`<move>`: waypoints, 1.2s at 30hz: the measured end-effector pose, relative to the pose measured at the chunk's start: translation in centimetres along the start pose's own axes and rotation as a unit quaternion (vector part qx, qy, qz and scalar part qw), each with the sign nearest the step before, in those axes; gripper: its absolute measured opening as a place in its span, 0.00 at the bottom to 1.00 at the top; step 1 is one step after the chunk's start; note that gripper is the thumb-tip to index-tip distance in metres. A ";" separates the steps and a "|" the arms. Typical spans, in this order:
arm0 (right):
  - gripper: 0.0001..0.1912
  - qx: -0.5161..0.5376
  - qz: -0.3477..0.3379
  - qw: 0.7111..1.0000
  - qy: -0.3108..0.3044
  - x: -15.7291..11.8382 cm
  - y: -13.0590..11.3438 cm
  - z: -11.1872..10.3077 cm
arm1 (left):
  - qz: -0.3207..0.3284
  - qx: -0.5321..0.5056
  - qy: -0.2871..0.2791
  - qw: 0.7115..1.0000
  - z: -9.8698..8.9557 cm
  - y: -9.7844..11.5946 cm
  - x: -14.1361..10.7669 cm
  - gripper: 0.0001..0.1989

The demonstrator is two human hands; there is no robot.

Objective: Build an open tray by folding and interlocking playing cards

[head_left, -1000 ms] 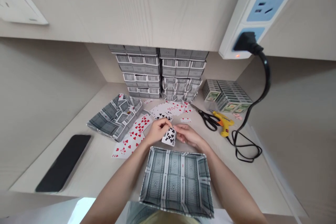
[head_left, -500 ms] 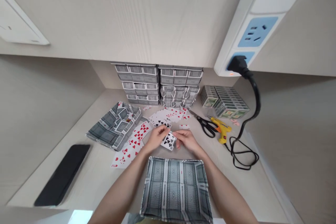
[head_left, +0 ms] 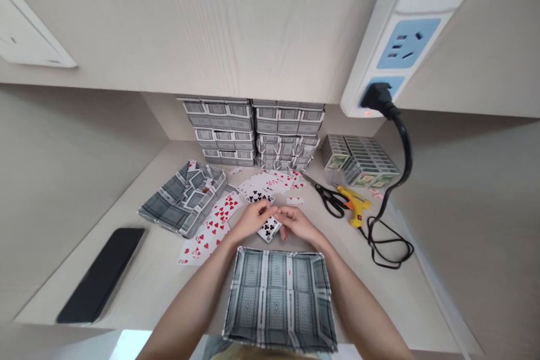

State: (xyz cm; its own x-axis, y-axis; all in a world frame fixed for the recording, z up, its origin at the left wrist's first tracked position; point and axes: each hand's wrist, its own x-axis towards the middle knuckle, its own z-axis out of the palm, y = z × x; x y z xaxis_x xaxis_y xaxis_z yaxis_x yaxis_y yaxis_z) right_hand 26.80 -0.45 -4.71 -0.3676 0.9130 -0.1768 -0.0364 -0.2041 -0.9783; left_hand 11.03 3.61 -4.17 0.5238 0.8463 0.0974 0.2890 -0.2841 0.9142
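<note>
Over the desk, my left hand (head_left: 254, 218) and my right hand (head_left: 296, 223) meet at the upper end of a playing card (head_left: 269, 230) with black clubs. Fingers of both hands are pinched on it, and they cover its top edge. An open box built from playing cards (head_left: 276, 299) lies nearest my body, between my forearms. Left of my hands, a row of heart cards (head_left: 206, 238) overlaps on the desk. Just beyond my fingers lie more club cards (head_left: 258, 196) and a fan of red cards (head_left: 280, 181).
Stacked card-made boxes (head_left: 224, 117) stand at the back. On the left are another card-made tray (head_left: 169, 208) and a black phone (head_left: 102, 274). At right lie scissors (head_left: 333, 200), a yellow glue gun (head_left: 356, 205), its cord (head_left: 390, 247) and packed card decks (head_left: 367, 162). A power strip (head_left: 408, 42) hangs above.
My right hand has moved left along the card's upper end, so its fingertips now meet those of my left hand. The view has shifted slightly; the surrounding things stay in place.
</note>
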 end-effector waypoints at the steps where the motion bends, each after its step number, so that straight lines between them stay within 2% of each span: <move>1: 0.15 -0.012 -0.003 1.000 -0.004 0.0 0.0 0.0 | 0.003 -0.005 0.000 1.000 0.0 0.0 0.0 0.16; 8: 0.15 -0.038 -0.031 0.999 0.012 0.2 0.5 0.0 | -0.022 -0.067 0.004 0.998 0.1 0.3 0.0 0.18; 13: 0.14 -0.029 -0.050 0.998 0.040 0.4 0.6 -0.1 | -0.055 -0.101 0.054 0.992 0.0 0.6 0.2 0.18; 20: 0.14 0.113 -0.071 0.986 0.105 0.7 0.4 -0.9 | -0.087 -0.227 0.026 0.970 -0.8 -0.1 0.2 0.16; 23: 0.14 0.101 -0.073 0.988 0.096 0.7 0.6 -0.9 | -0.104 -0.217 0.053 0.969 -0.6 -0.5 0.3 0.14; 26: 0.13 0.049 -0.098 0.987 0.115 0.7 0.6 -0.6 | -0.097 -0.169 0.072 0.978 -0.7 -0.7 0.3 0.13; 31: 0.13 0.006 -0.110 0.980 0.164 0.7 0.4 -0.3 | -0.063 -0.067 0.045 0.995 -1.0 -0.7 0.0 0.13; 33: 0.13 -0.001 -0.102 0.979 0.177 0.7 0.4 -0.4 | -0.066 -0.065 0.040 0.995 -0.8 -0.4 -0.1 0.13; 36: 0.14 0.008 -0.084 0.981 0.176 0.7 0.6 -0.5 | -0.104 -0.122 0.049 0.986 -0.3 0.2 -0.1 0.17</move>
State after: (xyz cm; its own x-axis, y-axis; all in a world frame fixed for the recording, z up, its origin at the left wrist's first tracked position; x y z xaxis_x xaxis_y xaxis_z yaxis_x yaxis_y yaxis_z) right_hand 26.95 0.21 -5.45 -0.0114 0.9990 -0.0428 -0.0849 -0.0436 -0.9954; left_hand 10.76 3.59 -3.91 0.3896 0.9179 -0.0753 0.1739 0.0069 0.9847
